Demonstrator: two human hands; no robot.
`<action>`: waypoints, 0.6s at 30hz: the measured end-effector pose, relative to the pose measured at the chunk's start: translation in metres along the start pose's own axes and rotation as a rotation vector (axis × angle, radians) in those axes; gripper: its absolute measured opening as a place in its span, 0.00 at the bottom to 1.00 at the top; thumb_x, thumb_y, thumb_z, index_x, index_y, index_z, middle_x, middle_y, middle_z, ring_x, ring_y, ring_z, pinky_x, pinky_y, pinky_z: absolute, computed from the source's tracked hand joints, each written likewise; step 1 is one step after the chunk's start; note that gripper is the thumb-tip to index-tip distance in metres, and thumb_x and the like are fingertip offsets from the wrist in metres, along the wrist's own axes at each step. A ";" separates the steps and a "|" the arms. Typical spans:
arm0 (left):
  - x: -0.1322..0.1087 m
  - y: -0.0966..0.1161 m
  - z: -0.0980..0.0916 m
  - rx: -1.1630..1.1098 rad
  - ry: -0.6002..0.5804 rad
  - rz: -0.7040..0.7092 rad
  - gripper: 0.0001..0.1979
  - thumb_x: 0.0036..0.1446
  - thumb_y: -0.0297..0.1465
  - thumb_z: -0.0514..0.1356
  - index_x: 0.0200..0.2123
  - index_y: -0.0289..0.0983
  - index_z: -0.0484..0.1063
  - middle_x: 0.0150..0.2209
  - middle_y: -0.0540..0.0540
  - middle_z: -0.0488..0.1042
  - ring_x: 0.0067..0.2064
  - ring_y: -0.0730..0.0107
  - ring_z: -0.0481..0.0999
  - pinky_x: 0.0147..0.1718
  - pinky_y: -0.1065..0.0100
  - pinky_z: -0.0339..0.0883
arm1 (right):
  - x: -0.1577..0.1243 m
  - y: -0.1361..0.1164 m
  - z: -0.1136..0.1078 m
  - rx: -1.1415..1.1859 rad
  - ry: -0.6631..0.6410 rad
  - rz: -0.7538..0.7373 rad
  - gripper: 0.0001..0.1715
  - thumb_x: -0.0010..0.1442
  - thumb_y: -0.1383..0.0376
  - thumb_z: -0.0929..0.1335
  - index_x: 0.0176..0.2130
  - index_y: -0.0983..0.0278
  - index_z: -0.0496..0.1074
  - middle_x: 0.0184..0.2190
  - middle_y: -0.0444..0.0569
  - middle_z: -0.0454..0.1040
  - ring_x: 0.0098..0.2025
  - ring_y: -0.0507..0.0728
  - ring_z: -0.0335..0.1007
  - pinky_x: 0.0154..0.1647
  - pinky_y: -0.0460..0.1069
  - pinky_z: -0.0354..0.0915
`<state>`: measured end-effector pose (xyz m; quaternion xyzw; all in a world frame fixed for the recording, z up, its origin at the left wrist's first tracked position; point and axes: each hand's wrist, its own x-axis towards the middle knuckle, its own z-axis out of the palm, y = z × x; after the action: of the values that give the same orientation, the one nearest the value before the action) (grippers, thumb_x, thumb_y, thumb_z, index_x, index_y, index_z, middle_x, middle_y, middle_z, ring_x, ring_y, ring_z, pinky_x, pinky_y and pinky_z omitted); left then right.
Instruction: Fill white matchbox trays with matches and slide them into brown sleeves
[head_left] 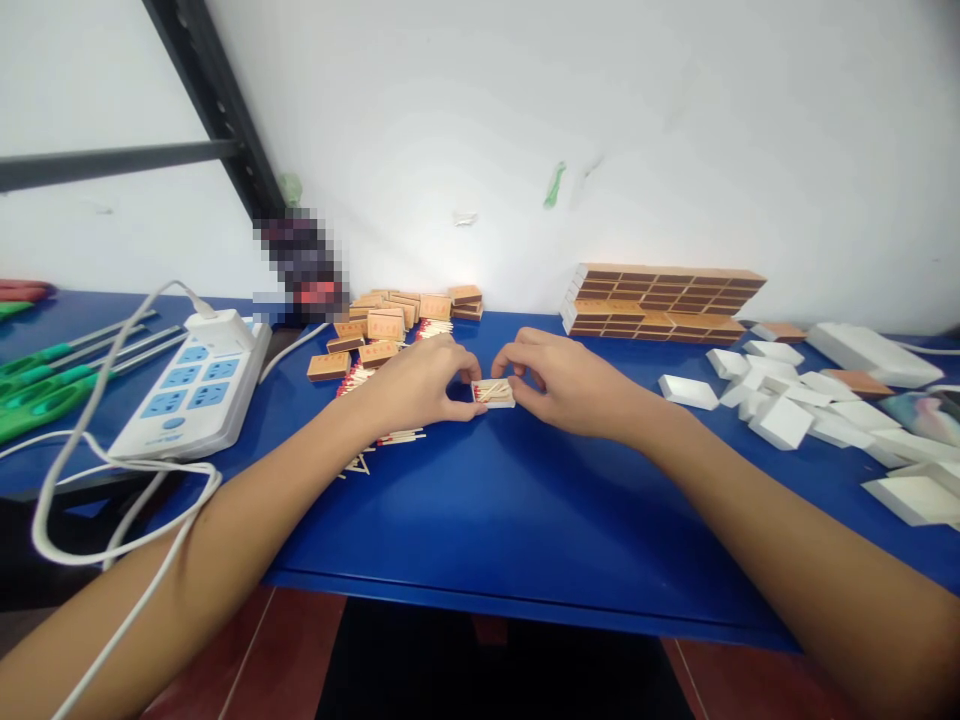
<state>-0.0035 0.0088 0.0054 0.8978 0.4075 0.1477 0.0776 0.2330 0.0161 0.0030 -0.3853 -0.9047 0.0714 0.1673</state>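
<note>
A small white matchbox tray (pixel 493 402) with red-tipped matches in it sits on the blue table between my hands. My left hand (pixel 431 380) grips its left end between thumb and fingers. At the right end, the thumb and curled fingers of my right hand (pixel 551 378) close on the tray. Some matches in it lie slanted across the others. Loose matches (pixel 356 380) are heaped beside and behind my left hand, which partly hides them. Beyond that heap lie several brown matchbox sleeves (pixel 386 322) in a jumble.
Stacked matchboxes (pixel 660 300) stand against the wall at the back right. White matchbox trays (pixel 784 420) are scattered on the right, near a white block-shaped thing (pixel 874 353). A power strip (pixel 195 385), its white cable (pixel 45 500) and green-handled tools (pixel 56 385) occupy the left.
</note>
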 end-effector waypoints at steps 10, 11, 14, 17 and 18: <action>0.000 -0.001 0.001 0.024 0.007 0.000 0.12 0.61 0.39 0.70 0.43 0.37 0.81 0.40 0.44 0.80 0.44 0.58 0.75 0.42 0.61 0.65 | -0.003 0.000 0.000 0.049 -0.045 -0.043 0.06 0.66 0.65 0.68 0.36 0.63 0.76 0.35 0.47 0.69 0.33 0.54 0.64 0.36 0.51 0.59; 0.000 -0.001 0.001 0.023 0.004 -0.002 0.12 0.61 0.38 0.70 0.43 0.37 0.80 0.40 0.44 0.80 0.44 0.58 0.75 0.42 0.61 0.65 | -0.002 0.000 0.001 0.055 -0.051 -0.043 0.06 0.66 0.65 0.68 0.36 0.63 0.76 0.35 0.47 0.69 0.33 0.54 0.64 0.35 0.50 0.59; 0.000 -0.001 0.001 0.016 0.001 -0.005 0.12 0.61 0.38 0.70 0.43 0.37 0.80 0.40 0.45 0.80 0.45 0.58 0.76 0.42 0.61 0.66 | -0.001 0.000 0.002 0.064 -0.042 -0.024 0.05 0.65 0.66 0.69 0.37 0.63 0.77 0.36 0.48 0.70 0.34 0.54 0.65 0.35 0.50 0.59; 0.000 0.000 0.003 0.015 0.010 0.009 0.12 0.61 0.39 0.70 0.43 0.37 0.80 0.41 0.45 0.80 0.45 0.58 0.76 0.43 0.60 0.66 | 0.000 -0.001 0.004 0.069 -0.017 -0.010 0.06 0.67 0.65 0.68 0.39 0.63 0.77 0.37 0.49 0.71 0.35 0.55 0.66 0.36 0.50 0.59; 0.000 0.000 0.003 0.014 0.014 0.014 0.12 0.61 0.39 0.70 0.42 0.37 0.80 0.41 0.45 0.80 0.45 0.58 0.76 0.43 0.60 0.66 | 0.000 -0.001 0.006 0.074 -0.016 -0.011 0.07 0.68 0.64 0.68 0.39 0.63 0.77 0.37 0.49 0.72 0.35 0.55 0.67 0.36 0.50 0.59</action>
<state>-0.0028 0.0088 0.0026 0.9001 0.4029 0.1516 0.0677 0.2300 0.0150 -0.0021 -0.3735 -0.9048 0.1069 0.1745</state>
